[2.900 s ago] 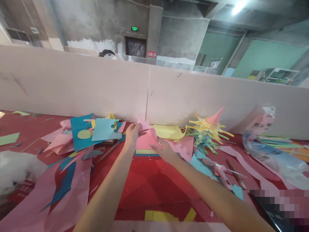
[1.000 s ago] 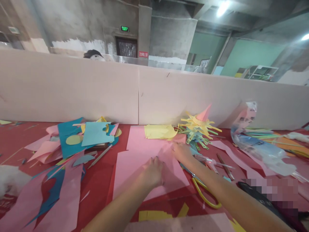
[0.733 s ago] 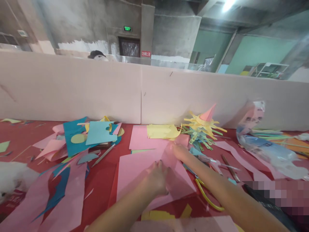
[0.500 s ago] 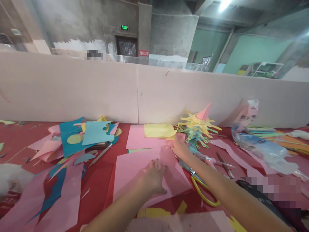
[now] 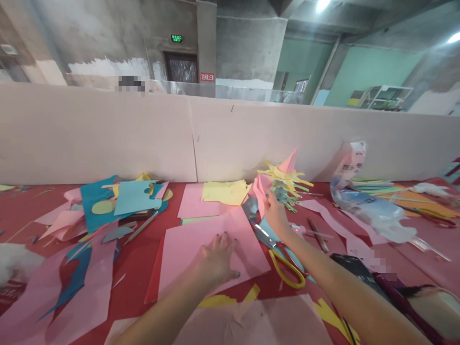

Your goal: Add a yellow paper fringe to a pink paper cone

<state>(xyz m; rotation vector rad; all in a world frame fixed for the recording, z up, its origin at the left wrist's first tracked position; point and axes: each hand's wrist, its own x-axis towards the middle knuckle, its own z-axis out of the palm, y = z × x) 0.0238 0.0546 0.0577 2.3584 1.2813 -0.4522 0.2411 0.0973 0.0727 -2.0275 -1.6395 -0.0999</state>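
My left hand [image 5: 217,258] lies with its fingers spread on a large pink paper sheet [image 5: 179,249] and presses it to the red table. Beyond that sheet's far right corner, my right hand [image 5: 276,213] grips a smaller piece of pink paper [image 5: 261,191], bent and raised off the table. Its fingertips are partly hidden. Just behind this hand stands a fringed yellow and green paper figure with a pink cone top [image 5: 288,163]. Scissors with yellow handles [image 5: 287,273] lie between the sheet and my right forearm. Yellow paper [image 5: 224,191] rests on more pink paper behind the sheet.
Blue and pink paper scraps [image 5: 97,196] crowd the left side, near a pen-like tool [image 5: 140,228]. To the right lie a clear plastic bag [image 5: 377,211], a brown pen [image 5: 318,235] and a black phone [image 5: 354,268]. A white partition [image 5: 143,134] borders the table's back.
My right hand has lifted a pink paper piece from beside the sheet's far corner. My left hand stays flat on the sheet. The view has shifted slightly right.
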